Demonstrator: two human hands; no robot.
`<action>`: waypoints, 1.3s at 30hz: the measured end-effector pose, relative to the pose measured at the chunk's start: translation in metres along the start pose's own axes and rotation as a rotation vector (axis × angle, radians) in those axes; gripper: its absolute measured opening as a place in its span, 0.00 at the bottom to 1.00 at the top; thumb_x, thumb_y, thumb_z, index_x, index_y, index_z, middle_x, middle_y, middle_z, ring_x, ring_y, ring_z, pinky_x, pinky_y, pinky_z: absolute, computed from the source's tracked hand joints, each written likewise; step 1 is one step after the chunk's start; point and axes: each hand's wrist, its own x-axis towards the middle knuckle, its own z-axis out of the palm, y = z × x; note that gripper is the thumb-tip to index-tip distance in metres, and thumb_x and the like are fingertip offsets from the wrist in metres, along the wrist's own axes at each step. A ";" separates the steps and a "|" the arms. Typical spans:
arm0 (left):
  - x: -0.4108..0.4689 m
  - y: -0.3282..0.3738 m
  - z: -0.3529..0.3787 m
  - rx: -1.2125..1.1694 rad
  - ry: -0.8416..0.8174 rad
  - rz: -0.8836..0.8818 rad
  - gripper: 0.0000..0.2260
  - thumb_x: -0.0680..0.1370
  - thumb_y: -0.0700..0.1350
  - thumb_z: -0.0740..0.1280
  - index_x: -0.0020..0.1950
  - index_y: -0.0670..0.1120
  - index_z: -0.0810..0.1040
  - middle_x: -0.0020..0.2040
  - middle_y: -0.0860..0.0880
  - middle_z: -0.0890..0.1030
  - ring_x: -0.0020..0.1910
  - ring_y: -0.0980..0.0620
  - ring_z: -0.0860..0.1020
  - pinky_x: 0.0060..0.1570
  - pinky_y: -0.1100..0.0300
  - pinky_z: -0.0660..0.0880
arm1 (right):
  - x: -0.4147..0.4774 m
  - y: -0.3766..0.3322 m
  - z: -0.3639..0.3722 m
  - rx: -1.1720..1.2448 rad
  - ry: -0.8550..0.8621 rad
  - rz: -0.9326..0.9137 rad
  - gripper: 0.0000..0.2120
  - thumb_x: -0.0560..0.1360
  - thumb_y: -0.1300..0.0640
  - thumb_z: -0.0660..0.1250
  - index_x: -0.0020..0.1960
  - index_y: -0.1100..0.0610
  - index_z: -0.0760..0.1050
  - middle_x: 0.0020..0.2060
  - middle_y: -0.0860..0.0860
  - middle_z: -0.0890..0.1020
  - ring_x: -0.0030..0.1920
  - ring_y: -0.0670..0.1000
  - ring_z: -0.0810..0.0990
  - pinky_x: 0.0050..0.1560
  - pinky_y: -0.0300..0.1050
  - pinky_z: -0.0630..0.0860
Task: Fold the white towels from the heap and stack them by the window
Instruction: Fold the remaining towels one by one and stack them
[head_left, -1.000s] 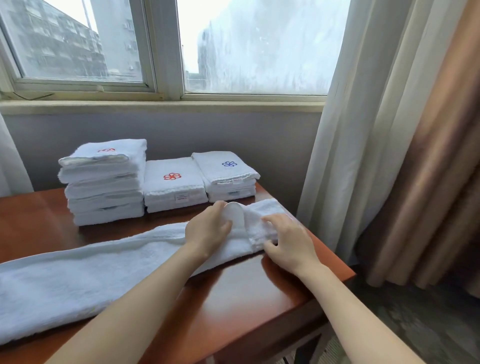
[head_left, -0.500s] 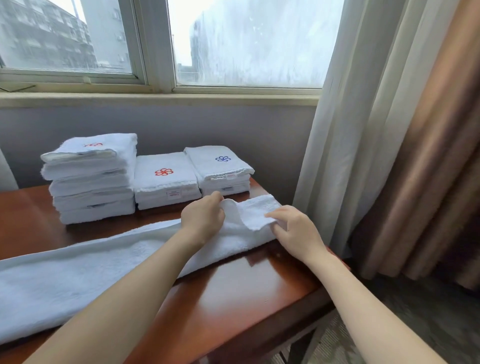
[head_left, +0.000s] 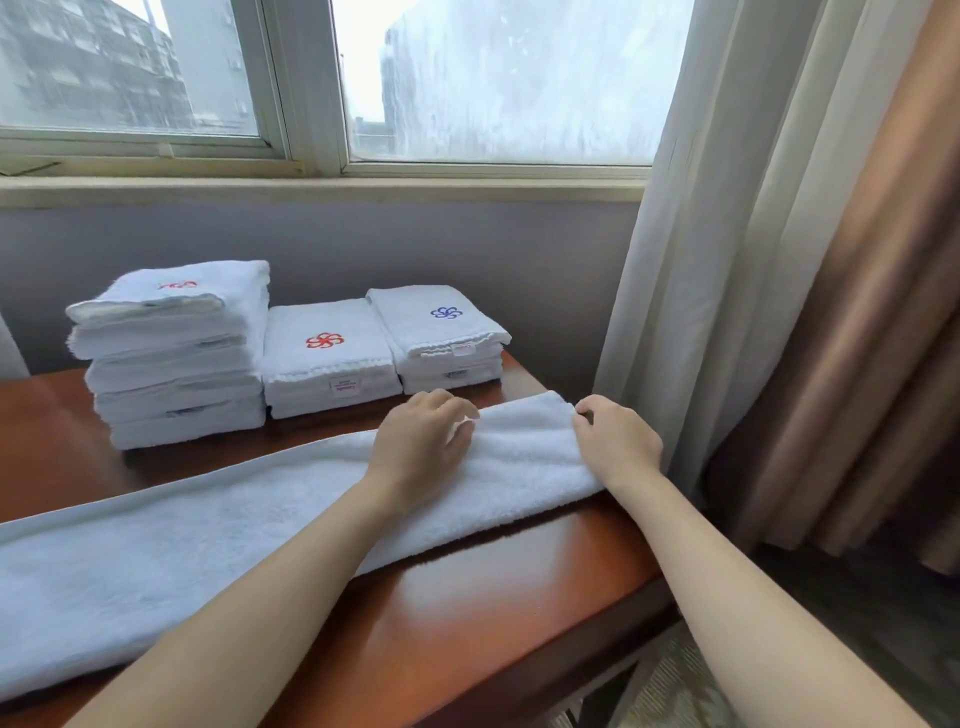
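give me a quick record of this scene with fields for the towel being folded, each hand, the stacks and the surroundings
towel in work: long towel, a narrow strip lying across the table
left: left hand rests on the strip near its right end, fingers bent; grip unclear
right: right hand pinches the strip's far right corner
stacks: tall stack, red logo; middle stack, red logo; right stack, blue logo; all below the window
right of table: curtain

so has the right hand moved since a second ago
Yes. The right hand has slid right along the towel, away from the blue-logo stack and toward the curtain, to the towel's end corner.
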 end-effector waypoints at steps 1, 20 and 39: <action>-0.002 0.000 0.003 -0.015 -0.054 -0.001 0.10 0.82 0.48 0.61 0.56 0.51 0.82 0.55 0.53 0.79 0.55 0.49 0.76 0.52 0.53 0.72 | 0.000 -0.001 -0.001 -0.051 -0.015 0.004 0.13 0.81 0.53 0.56 0.62 0.49 0.75 0.55 0.51 0.82 0.56 0.57 0.78 0.46 0.47 0.69; -0.015 -0.019 0.006 0.159 -0.529 -0.116 0.32 0.80 0.68 0.47 0.81 0.56 0.46 0.81 0.52 0.44 0.80 0.54 0.42 0.77 0.50 0.41 | -0.027 -0.049 0.042 -0.188 -0.297 -0.173 0.37 0.77 0.30 0.45 0.81 0.48 0.49 0.80 0.53 0.46 0.80 0.54 0.41 0.77 0.55 0.37; -0.150 -0.101 -0.130 0.277 -0.268 -0.444 0.24 0.84 0.59 0.50 0.79 0.55 0.58 0.80 0.51 0.56 0.80 0.52 0.51 0.78 0.51 0.46 | -0.132 -0.206 0.061 0.066 -0.401 -0.679 0.27 0.83 0.44 0.50 0.80 0.47 0.51 0.80 0.47 0.54 0.80 0.50 0.44 0.76 0.59 0.35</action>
